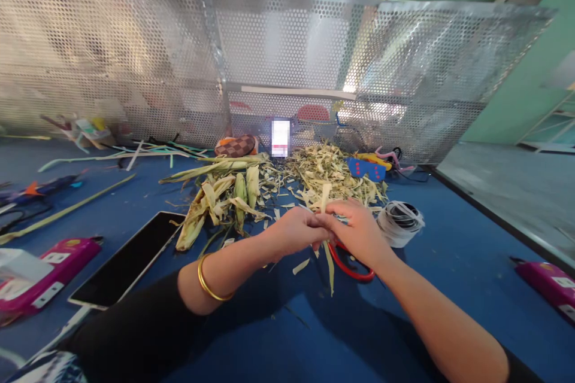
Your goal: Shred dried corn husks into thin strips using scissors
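My left hand (294, 230) and my right hand (357, 230) meet over the blue table (278, 335), both pinched on a strip of dried corn husk (329, 266) that sticks up above the fingers and hangs down below them. A gold bangle (207, 281) circles my left wrist. Red-handled scissors (353, 266) lie on the table just under my right hand. Behind the hands lies a pile of shredded husk (332, 176). To the left of it lie several corn cobs in their husks (220, 197).
A roll of white tape (399, 221) sits right of my hands. A dark tablet (130, 257) and a pink box (49, 272) lie at left, another pink box (548, 284) at right. A perforated metal screen (269, 66) closes the table's back. A phone (281, 137) leans against it.
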`<control>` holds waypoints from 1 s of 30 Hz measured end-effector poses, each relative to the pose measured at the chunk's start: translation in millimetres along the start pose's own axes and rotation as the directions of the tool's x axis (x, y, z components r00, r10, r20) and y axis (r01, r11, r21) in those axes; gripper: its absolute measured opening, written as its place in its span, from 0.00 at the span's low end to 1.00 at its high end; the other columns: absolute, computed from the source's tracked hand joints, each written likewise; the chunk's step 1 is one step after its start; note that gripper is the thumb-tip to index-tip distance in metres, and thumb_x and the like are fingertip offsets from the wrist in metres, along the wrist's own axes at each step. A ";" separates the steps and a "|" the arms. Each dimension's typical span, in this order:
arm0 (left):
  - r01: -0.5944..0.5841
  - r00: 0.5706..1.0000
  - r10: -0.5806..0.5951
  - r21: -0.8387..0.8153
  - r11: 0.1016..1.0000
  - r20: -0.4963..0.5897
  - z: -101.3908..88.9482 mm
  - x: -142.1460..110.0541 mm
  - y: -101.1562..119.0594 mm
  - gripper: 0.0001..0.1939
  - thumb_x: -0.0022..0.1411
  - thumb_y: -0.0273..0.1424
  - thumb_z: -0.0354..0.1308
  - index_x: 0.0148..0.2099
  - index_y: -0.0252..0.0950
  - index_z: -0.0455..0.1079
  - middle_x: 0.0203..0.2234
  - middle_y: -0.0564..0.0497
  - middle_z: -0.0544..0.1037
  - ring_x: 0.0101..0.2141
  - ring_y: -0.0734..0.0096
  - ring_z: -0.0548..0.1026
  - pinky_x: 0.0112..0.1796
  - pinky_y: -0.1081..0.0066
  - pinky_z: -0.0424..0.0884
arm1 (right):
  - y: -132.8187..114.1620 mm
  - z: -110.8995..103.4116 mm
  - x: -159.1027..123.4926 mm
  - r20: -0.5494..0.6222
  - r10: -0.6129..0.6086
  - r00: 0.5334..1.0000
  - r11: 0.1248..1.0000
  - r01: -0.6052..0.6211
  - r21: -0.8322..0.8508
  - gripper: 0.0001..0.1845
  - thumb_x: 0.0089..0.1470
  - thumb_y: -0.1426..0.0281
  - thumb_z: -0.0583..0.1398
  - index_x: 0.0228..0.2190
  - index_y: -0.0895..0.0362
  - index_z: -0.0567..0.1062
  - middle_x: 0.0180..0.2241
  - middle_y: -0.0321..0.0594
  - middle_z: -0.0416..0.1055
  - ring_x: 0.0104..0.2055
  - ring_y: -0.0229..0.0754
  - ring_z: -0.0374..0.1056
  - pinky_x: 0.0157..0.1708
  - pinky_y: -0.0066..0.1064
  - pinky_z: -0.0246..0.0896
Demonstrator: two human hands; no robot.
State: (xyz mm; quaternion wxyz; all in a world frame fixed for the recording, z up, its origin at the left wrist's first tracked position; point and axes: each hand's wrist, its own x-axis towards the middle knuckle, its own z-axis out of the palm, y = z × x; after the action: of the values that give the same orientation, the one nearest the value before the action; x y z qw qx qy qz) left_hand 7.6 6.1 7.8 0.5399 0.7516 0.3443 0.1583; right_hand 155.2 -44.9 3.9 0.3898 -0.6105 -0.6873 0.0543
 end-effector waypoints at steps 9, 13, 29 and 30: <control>-0.067 0.994 0.071 -0.056 0.996 0.084 4.7 -2.4 1.0 0.13 0.50 0.38 0.59 0.21 0.34 0.75 0.11 0.56 0.65 0.17 0.79 0.59 0.22 0.75 0.53 | 0.6 9.8 -4.5 -0.156 0.264 0.952 0.940 -0.217 0.262 0.14 0.48 0.63 0.59 0.16 0.56 0.67 0.18 0.32 0.62 0.24 0.37 0.57 0.25 0.28 0.51; -0.036 0.996 0.045 -0.115 0.993 0.076 2.3 -2.0 0.2 0.12 0.50 0.37 0.59 0.23 0.35 0.76 0.11 0.56 0.65 0.18 0.78 0.60 0.23 0.76 0.55 | 1.1 10.3 -4.6 -0.204 0.197 0.959 0.963 -0.150 0.224 0.14 0.50 0.63 0.58 0.17 0.56 0.67 0.19 0.33 0.63 0.25 0.37 0.58 0.27 0.28 0.53; 0.125 0.992 -0.119 -0.390 0.912 0.040 -11.5 5.9 -2.6 0.18 0.52 0.45 0.58 0.27 0.33 0.74 0.15 0.55 0.67 0.14 0.84 0.52 0.16 0.76 0.42 | 18.9 -17.2 9.4 0.173 -0.157 0.972 0.977 0.178 -0.116 0.13 0.58 0.66 0.53 0.23 0.54 0.71 0.23 0.33 0.71 0.27 0.39 0.65 0.50 0.40 0.51; 0.124 0.992 -0.116 -0.375 0.919 0.044 -11.7 6.0 -2.4 0.15 0.51 0.42 0.60 0.27 0.33 0.74 0.14 0.56 0.67 0.14 0.84 0.53 0.16 0.76 0.44 | 19.4 -16.9 9.5 0.174 -0.172 0.970 0.973 0.195 -0.125 0.14 0.58 0.66 0.53 0.22 0.54 0.69 0.22 0.33 0.70 0.27 0.39 0.64 0.48 0.39 0.53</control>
State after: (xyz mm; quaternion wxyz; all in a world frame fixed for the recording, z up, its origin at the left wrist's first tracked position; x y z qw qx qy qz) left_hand 3.9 18.9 9.1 0.6864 0.6129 0.3474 0.1804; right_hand 181.4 -38.6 9.3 0.2918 -0.5637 -0.7725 0.0186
